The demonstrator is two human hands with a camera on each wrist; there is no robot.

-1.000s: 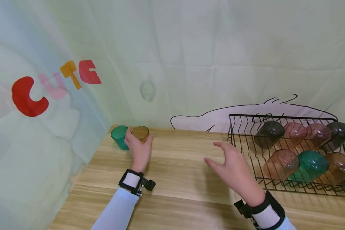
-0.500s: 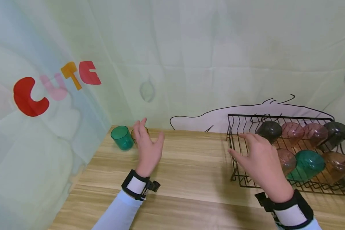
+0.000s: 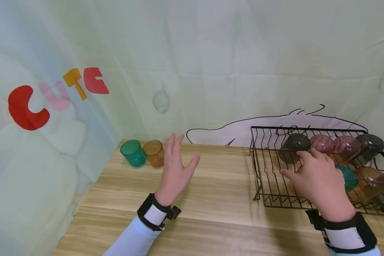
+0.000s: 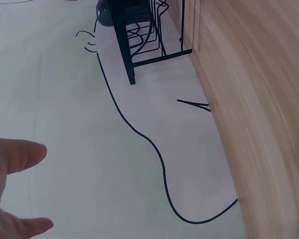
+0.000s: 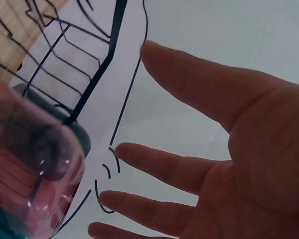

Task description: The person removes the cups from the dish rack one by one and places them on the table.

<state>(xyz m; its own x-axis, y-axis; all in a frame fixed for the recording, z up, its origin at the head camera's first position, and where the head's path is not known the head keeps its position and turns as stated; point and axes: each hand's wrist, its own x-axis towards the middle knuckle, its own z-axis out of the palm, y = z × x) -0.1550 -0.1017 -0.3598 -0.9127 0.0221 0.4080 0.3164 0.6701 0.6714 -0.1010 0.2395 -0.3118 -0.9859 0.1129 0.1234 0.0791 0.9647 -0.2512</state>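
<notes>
In the head view my left hand (image 3: pixel 176 169) hovers with spread fingers just right of an upright amber glass (image 3: pixel 154 154), which stands beside a teal glass (image 3: pixel 133 153) on the table. Over the front left part of the black wire rack (image 3: pixel 265 177) is my right hand (image 3: pixel 323 181), fingers spread and apart from the glasses. It largely hides a pink glass; that glass (image 5: pixel 50 169) shows close to the fingers in the right wrist view. Left of the fingers in the head view lies a dark grey glass (image 3: pixel 295 147). The left wrist view shows fingers (image 4: pixel 20 155) holding nothing.
The rack also holds pink glasses (image 3: pixel 322 144), another grey glass (image 3: pixel 369 145), a teal glass (image 3: pixel 348 177) and an amber glass (image 3: pixel 369 181). Behind the wooden table (image 3: pixel 211 199) hangs a printed cloth (image 3: pixel 204 71).
My left hand has let go of the amber glass and moved right, leaving it beside the teal one. My right hand has moved right, from left of the rack to above it.
</notes>
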